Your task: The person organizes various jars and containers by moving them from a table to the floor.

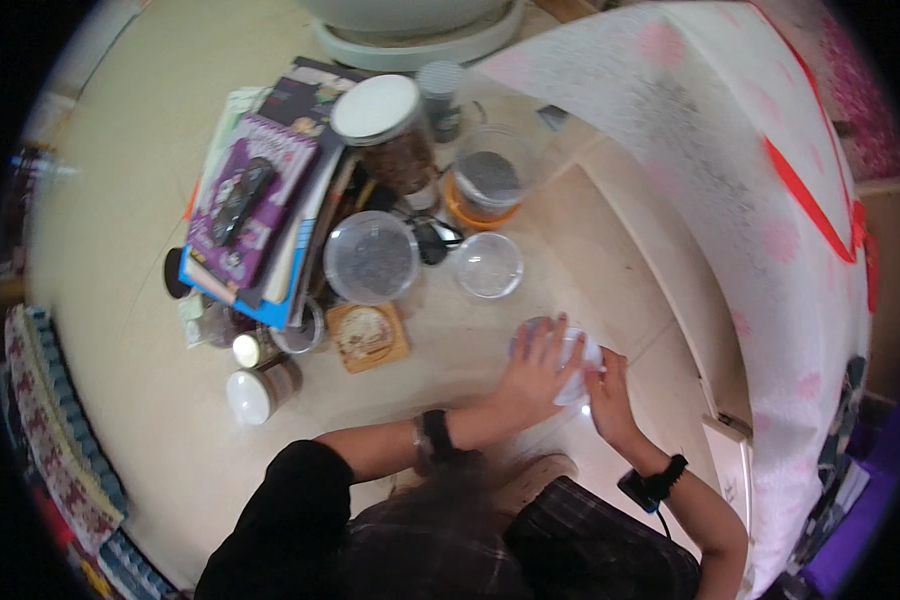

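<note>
Both hands are on a clear plastic tub with a whitish lid [576, 367], to the right of the middle. My left hand [534, 369] lies over it with the fingers spread across its side and top. From the right, my right hand [611, 397] holds its edge, thumb and fingers bent. Part of the tub is hidden under my fingers. Just up and left, a small clear round container [487, 265] sits on the floor, beside a larger round plastic tub [371, 257]. Below that tub is a square wooden coaster [367, 337].
A white-lidded jar [394, 142], a clear tub with an orange base [487, 180] and a grey-lidded bottle [441, 101] stand farther back. Books [259, 195] are piled left, several small jars [259, 394] below them. A patterned white cloth [690, 150] hangs at right; a planter [420, 45] stands behind.
</note>
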